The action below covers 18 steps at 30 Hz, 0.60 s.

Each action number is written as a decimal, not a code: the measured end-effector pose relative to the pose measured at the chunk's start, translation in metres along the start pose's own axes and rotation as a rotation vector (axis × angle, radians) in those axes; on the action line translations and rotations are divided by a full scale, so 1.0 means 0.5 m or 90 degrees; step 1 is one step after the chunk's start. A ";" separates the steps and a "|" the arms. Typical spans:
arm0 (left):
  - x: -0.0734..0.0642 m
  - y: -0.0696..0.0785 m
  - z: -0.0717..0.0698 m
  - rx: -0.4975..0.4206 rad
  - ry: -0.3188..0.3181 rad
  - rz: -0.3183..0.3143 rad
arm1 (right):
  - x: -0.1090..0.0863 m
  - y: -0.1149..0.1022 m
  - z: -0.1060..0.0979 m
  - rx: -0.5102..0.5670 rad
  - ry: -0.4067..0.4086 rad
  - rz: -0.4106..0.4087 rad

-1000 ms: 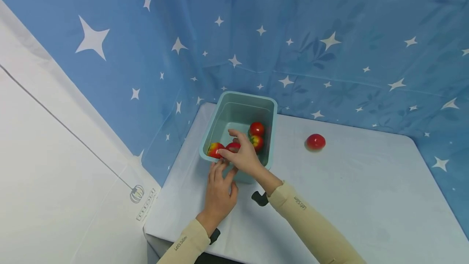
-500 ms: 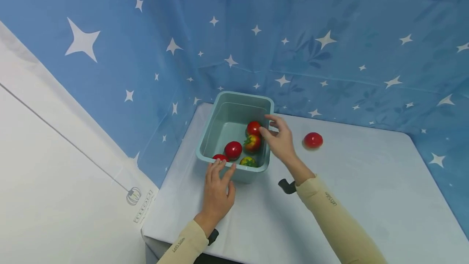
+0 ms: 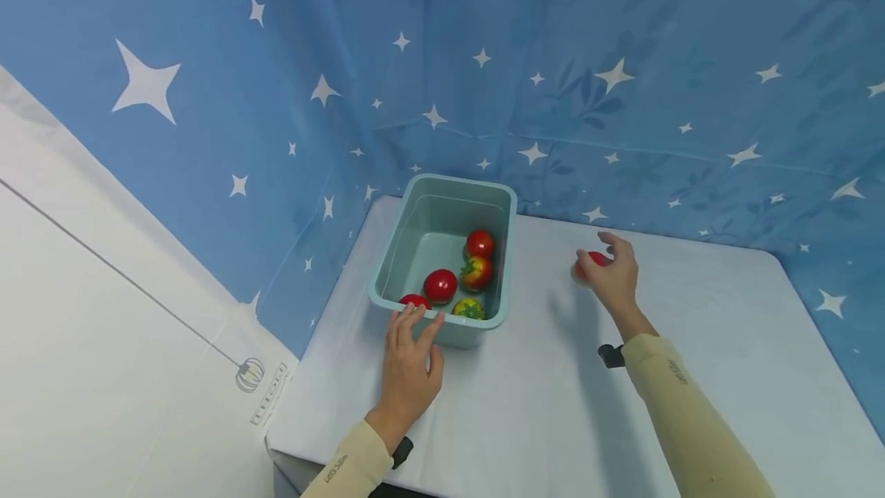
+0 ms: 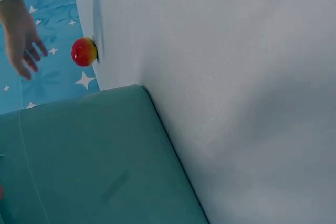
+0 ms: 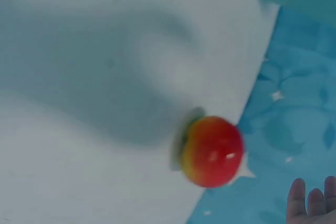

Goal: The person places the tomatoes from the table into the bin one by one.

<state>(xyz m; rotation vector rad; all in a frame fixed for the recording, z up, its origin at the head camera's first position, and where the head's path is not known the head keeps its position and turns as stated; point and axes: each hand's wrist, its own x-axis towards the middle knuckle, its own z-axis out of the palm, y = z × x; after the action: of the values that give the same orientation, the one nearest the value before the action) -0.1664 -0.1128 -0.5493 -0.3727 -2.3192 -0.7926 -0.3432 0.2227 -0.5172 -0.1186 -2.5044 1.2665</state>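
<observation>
My left hand (image 3: 408,371) rests its extended fingertips at the near rim of a blue-green plastic bin (image 3: 512,233). To the right, a lone tomato (image 3: 583,268) lies on the white table, partly covered by my right hand (image 3: 618,271) in the head view. The right hand's fingers are spread over the tomato. A gap shows between the fingers (image 5: 297,198) and the red and yellow tomato (image 5: 214,152) in the right wrist view. Inside the bin lie several tomatoes, among them a red tomato (image 3: 440,286) and one with a green top (image 3: 469,308).
A white cloth covers the table (image 3: 525,421). Behind it hangs a blue curtain (image 3: 553,114) with white stars. A pale panel (image 3: 124,344) stands along the left. The bin's outer wall (image 4: 94,150) fills the lower left of the left wrist view.
My right hand has let go of a tomato in the bin, come out over its right side and moved right to above the lone tomato. My left hand stays at the near rim.
</observation>
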 end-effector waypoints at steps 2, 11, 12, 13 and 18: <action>0.000 0.001 -0.002 0.000 -0.006 -0.003 | 0.000 0.023 -0.002 -0.014 -0.003 0.025; 0.002 0.002 -0.006 0.007 -0.010 -0.002 | 0.013 0.062 0.004 -0.049 -0.040 0.088; 0.002 0.002 -0.005 0.010 -0.012 -0.002 | 0.014 0.065 0.004 -0.059 -0.052 0.096; 0.000 0.002 -0.005 0.013 -0.015 -0.004 | 0.015 0.069 0.004 -0.070 -0.064 0.105; -0.002 0.002 -0.005 0.028 -0.018 -0.004 | 0.022 0.086 0.009 -0.118 -0.122 0.109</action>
<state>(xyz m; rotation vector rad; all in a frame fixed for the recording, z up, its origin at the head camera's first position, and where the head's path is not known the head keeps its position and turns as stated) -0.1637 -0.1137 -0.5480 -0.3595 -2.3607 -0.7423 -0.3583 0.2476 -0.5511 -0.2720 -2.8280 1.1530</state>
